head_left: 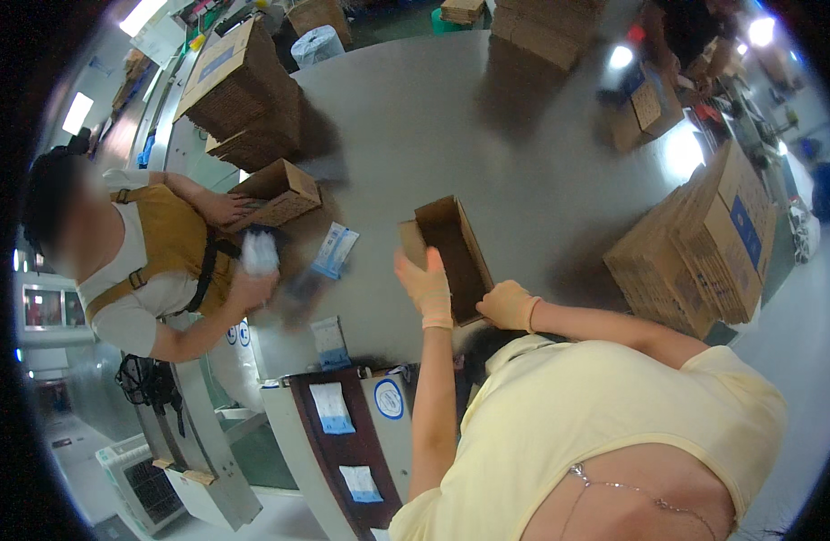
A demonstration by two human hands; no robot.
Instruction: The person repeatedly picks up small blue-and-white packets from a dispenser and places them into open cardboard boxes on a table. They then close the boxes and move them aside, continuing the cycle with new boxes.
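Observation:
An open cardboard box (465,243) rests on the metal table in front of me, its inside bare brown. My left hand (424,287), in a pale thin glove, grips the box's left side by a raised flap, thumb and fingers around the edge. My right hand (508,307), gloved the same way, has its fingers curled on the near right corner of the box. The box's near end is partly hidden by my hands.
At left, a co-worker (171,252) holds a blurred white packet (260,252) beside another open box (289,194). A blue-white packet (335,251) lies between us. Flattened cardboard stacks stand at right (704,243) and far left (244,90). A conveyor (329,460) carries several packets.

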